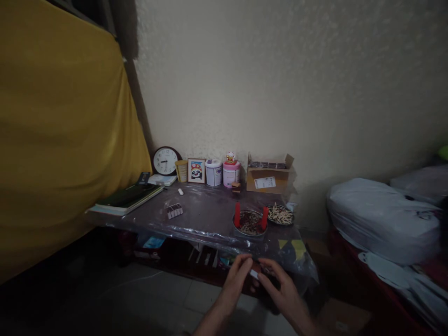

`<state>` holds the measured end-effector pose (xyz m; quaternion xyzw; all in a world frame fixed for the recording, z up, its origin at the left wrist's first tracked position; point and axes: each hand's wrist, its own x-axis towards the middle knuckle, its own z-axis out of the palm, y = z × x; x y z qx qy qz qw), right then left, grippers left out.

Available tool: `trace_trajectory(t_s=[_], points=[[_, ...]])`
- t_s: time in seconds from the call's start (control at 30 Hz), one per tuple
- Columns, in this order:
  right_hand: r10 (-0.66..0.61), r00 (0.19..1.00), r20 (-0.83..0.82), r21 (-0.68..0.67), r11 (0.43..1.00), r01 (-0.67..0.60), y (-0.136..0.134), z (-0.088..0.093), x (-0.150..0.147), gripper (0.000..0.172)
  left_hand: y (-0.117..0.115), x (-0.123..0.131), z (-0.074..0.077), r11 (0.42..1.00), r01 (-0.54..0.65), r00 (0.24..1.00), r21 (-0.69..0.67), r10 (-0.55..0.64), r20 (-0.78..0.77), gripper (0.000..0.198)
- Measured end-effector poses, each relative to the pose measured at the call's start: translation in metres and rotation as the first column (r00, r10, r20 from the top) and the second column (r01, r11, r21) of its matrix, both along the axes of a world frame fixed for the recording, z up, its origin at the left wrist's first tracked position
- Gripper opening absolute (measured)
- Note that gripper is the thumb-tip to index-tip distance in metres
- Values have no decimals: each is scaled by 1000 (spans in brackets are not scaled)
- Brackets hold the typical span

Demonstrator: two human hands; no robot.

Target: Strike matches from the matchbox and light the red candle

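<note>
My left hand (238, 279) and my right hand (278, 283) meet in front of the table's near edge. Between their fingertips is a small matchbox (255, 270), dark on top with a pale side, partly covered by the fingers. Just beyond the hands, a round metal dish (250, 226) holds dark bits, with two red candle-like sticks (237, 215) upright at its rim. To its right, a plate of loose matchsticks (281, 214) stands on the table. A short row of matchboxes (174, 211) lies farther left.
A plastic-covered table (206, 210) stands against the wall. At its back are a clock (165, 161), a picture frame (196, 171), tins (213, 172) and an opened carton (268, 181). Books (129, 200) lie left, by a yellow curtain (70, 116). White bags (381, 219) are piled right.
</note>
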<state>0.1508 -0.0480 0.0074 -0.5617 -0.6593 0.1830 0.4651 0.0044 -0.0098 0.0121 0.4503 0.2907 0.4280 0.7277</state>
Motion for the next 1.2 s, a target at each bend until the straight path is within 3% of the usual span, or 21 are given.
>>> trace_trajectory(t_s=[0.13,0.37,0.57,0.67,0.9,1.07,1.2], points=[[-18,998,-65,-38,999,16,2,-2,2,27,1,0,0,1000,2,1000,-14,-2,21,44],[0,972,-236,-118,993,-29,4,-3,5,31,1,-1,2,998,-59,995,0,59,80,38],[-71,850,-522,-101,995,21,9,-1,13,38,2,2,-1,995,-60,982,-79,73,177,30],[-79,811,-580,-137,991,-2,9,1,17,34,3,4,-1,992,-49,976,-119,73,208,27],[-71,794,-604,-145,989,-22,7,3,19,32,3,6,-6,987,-57,971,-152,90,221,25],[-141,895,-424,-76,990,120,10,-2,24,28,3,7,-8,986,-42,960,-159,85,267,22],[-225,913,-341,-83,974,209,9,-2,25,27,4,8,-9,981,-40,955,-190,93,280,22]])
